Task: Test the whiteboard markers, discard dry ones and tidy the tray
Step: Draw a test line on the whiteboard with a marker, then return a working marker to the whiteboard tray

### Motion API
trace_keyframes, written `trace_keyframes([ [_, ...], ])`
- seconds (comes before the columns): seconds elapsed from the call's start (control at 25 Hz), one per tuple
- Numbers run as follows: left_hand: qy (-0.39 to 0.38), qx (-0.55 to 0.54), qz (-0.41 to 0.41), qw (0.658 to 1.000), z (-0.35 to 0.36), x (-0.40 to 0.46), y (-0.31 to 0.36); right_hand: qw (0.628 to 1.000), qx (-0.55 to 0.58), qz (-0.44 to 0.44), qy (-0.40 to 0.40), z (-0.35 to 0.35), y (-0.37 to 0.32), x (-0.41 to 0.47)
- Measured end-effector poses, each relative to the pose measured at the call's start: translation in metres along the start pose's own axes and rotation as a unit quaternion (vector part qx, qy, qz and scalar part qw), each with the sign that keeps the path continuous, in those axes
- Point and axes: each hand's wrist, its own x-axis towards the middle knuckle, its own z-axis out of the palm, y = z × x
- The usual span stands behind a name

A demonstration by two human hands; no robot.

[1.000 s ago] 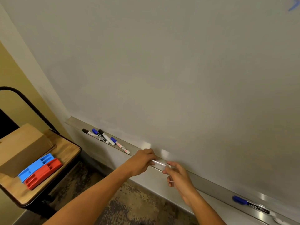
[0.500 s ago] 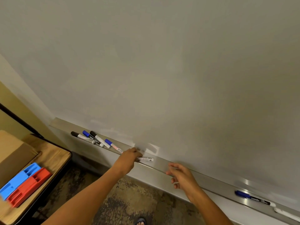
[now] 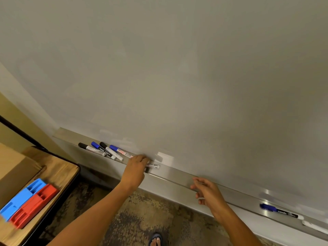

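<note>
Marker (image 3: 154, 166) (left-held) lies on tray (image 3: 179, 176).

At eight o'clock, a wooden tabletop (image 3: 58, 172) carries a cardboard box (image 3: 15, 172), with a blue plastic piece (image 3: 22, 198) touching a red one (image 3: 34, 205). Mottled carpet (image 3: 145, 217) lies at six o'clock.

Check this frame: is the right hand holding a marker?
No. The right hand hovers with loosely spread fingers above the tray, holding nothing, while the left hand grips a marker on the tray.
</note>
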Motion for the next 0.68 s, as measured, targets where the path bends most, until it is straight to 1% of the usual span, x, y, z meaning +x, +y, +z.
trace_keyframes([
  [0.16, 0.002, -0.049, 0.047, 0.998, 0.013, -0.008, 0.042, 1.000, 0.022, 0.008, 0.019, -0.010, 0.011, -0.009],
  [0.36, -0.005, -0.084, 0.094, 0.992, 0.033, -0.010, 0.101, 0.998, 0.035, -0.007, 0.044, -0.027, 0.020, -0.023],
  [0.56, -0.005, -0.103, 0.147, 0.984, 0.046, -0.017, 0.171, 0.997, 0.038, -0.025, 0.065, -0.070, 0.032, -0.038],
  [0.68, -0.009, -0.113, 0.154, 0.981, 0.054, -0.022, 0.215, 0.996, 0.044, -0.029, 0.074, -0.104, 0.041, -0.046],
])
